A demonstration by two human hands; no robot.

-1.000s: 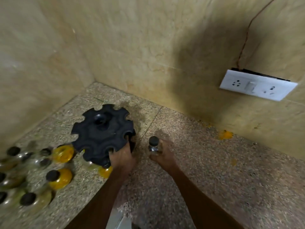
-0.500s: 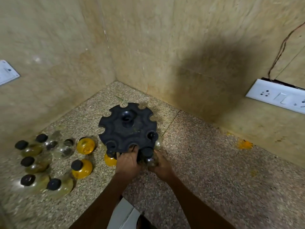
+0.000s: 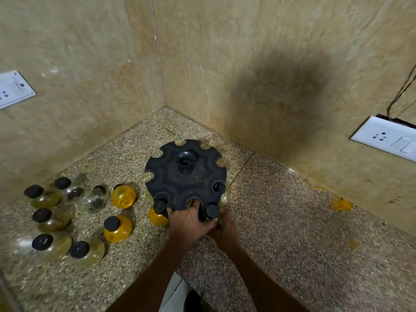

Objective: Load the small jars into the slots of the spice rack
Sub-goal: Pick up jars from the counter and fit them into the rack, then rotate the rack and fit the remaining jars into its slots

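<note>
Speckled granite tabletop (image 3: 292, 221), and the round black notched spice rack (image 3: 185, 174) sits near its back corner, walls close behind. Left hand (image 3: 186, 221) grips the rack's near rim; right hand (image 3: 225, 228) wraps a black-capped jar (image 3: 210, 211) at a near slot. Loose round jars (image 3: 117, 228), yellow and clear, crowd the left side; the right side lies open.

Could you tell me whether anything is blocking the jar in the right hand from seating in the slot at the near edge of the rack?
Nothing visible blocks it. The right hand holds the black-capped jar already at a near-edge slot of the spice rack. The left hand grips the rim just beside that slot, not across it. The slot's underside is hidden.
</note>
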